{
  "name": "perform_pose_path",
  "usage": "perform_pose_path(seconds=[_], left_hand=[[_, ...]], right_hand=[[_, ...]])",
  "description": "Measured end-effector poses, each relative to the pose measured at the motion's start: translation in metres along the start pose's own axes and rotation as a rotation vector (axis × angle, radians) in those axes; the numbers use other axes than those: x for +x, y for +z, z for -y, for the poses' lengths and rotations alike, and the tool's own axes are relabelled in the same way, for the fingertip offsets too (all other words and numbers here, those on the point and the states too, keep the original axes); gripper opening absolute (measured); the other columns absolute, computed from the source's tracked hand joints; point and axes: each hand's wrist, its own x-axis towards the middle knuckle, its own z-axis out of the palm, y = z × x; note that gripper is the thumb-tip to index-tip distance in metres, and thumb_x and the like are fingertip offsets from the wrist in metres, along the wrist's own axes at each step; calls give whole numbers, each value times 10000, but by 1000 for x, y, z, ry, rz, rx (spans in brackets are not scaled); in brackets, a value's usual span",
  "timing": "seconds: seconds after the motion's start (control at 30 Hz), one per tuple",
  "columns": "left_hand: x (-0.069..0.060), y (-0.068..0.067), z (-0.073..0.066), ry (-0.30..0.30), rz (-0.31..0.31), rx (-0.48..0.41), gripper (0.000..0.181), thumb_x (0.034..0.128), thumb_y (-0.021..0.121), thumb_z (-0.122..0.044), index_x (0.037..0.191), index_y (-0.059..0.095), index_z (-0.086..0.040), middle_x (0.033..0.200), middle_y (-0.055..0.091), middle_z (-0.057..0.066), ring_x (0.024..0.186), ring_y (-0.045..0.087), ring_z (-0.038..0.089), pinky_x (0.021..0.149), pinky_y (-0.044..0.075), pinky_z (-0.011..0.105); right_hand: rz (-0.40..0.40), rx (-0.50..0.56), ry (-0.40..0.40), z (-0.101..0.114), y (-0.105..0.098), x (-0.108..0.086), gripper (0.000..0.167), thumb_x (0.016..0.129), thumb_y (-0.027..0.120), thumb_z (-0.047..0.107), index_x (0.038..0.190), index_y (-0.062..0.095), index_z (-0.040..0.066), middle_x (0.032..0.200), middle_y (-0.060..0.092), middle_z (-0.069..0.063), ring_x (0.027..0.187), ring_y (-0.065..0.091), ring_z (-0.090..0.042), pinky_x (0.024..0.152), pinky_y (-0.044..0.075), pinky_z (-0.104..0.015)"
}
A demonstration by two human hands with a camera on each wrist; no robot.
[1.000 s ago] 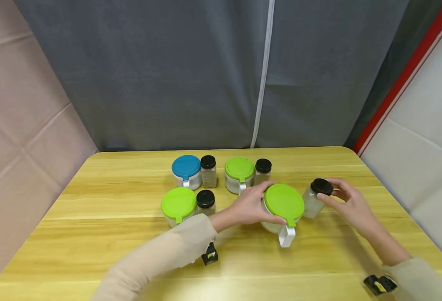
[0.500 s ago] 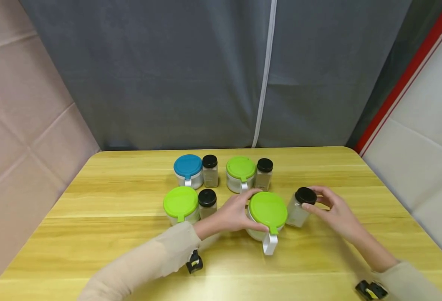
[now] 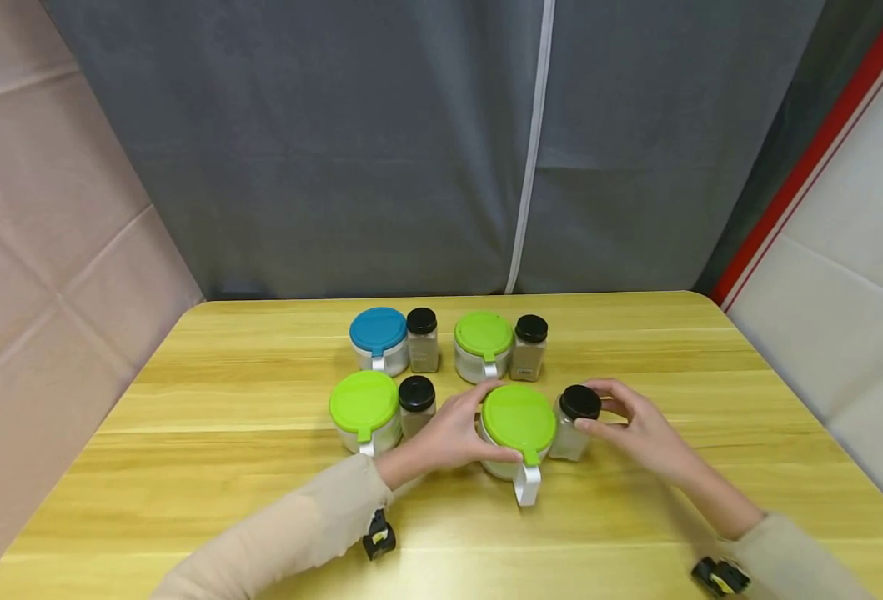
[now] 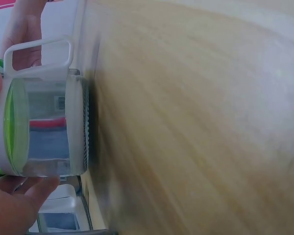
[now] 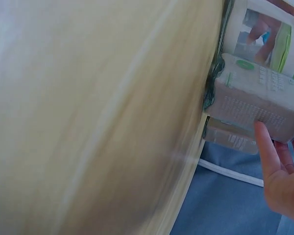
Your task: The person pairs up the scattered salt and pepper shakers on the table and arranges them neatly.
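My left hand (image 3: 452, 429) grips a clear seasoning jar with a green lid (image 3: 519, 417) by its sides, fingers behind and thumb in front near the lid. Its white loop handle (image 3: 527, 483) points toward me. In the left wrist view the jar's clear body (image 4: 46, 122) looks hollow and see-through. Right beside this jar, my right hand (image 3: 639, 429) holds a square spice bottle with a black cap (image 3: 580, 402) near its top. Printed text shows on the bottle (image 5: 257, 98) in the right wrist view. I cannot tell whether either base touches the table.
Behind stand a blue-lidded jar (image 3: 378, 330), a black-capped bottle (image 3: 422, 342), a green-lidded jar (image 3: 483, 335) and another bottle (image 3: 529, 348). To the left are a green-lidded jar (image 3: 364, 404) and a bottle (image 3: 416, 400), partly behind my left hand. A grey curtain (image 3: 336, 167) hangs beyond the wooden table (image 3: 186, 467).
Both hands have moved left and slightly toward me, bringing the green-lidded jar and the spice bottle with them. The bottle, tilted earlier, now stands more upright. The other jars and bottles stay put.
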Motion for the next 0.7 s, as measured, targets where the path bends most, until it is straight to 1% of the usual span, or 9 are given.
perform_pose_path(seconds=[0.17, 0.3, 0.43, 0.53, 0.63, 0.7], left_hand=[[-2, 2, 3, -19, -9, -45, 935, 597, 773, -453, 1354, 297, -180, 1229, 480, 33, 1065, 470, 154, 893, 376, 341], [-5, 5, 6, -16, -29, -127, 947, 608, 784, -402, 1347, 252, -140, 1284, 432, 46, 1123, 435, 176, 933, 339, 359], [-9, 8, 10, 9, -59, -198, 896, 627, 779, -367, 1314, 260, -121, 1305, 406, 36, 1162, 396, 169, 962, 302, 364], [-13, 12, 14, 27, -89, -232, 862, 656, 761, -357, 1329, 275, -125, 1295, 389, 7, 1172, 370, 145, 971, 290, 352], [-18, 15, 17, 19, -118, -263, 844, 689, 740, -347, 1362, 272, -147, 1258, 377, -4, 1162, 359, 133, 972, 288, 348], [-20, 17, 19, 4, -134, -303, 832, 713, 730, -321, 1376, 260, -141, 1275, 358, 13, 1175, 342, 147, 971, 290, 355]], right_hand=[[-4, -5, 9, -1, 4, 2, 405, 795, 664, 123, 1147, 499, 12, 1119, 517, -117, 988, 526, -268, 730, 474, -251], [-7, -5, 23, -1, 6, 3, 418, 793, 669, 141, 1152, 496, 16, 1129, 511, -121, 1001, 517, -292, 733, 472, -247], [-4, -6, 31, -1, 7, 4, 427, 793, 670, 159, 1158, 494, 27, 1140, 505, -119, 1013, 509, -300, 735, 470, -248], [0, 3, 34, -1, 9, 4, 433, 791, 672, 163, 1160, 491, 28, 1141, 504, -118, 1014, 508, -301, 738, 470, -256], [1, 7, 46, 1, 11, 5, 446, 789, 674, 182, 1167, 488, 32, 1150, 501, -115, 1024, 501, -300, 743, 469, -262], [0, 4, 55, 2, 12, 6, 458, 787, 677, 197, 1171, 487, 37, 1156, 497, -112, 1033, 498, -297, 748, 466, -264]])
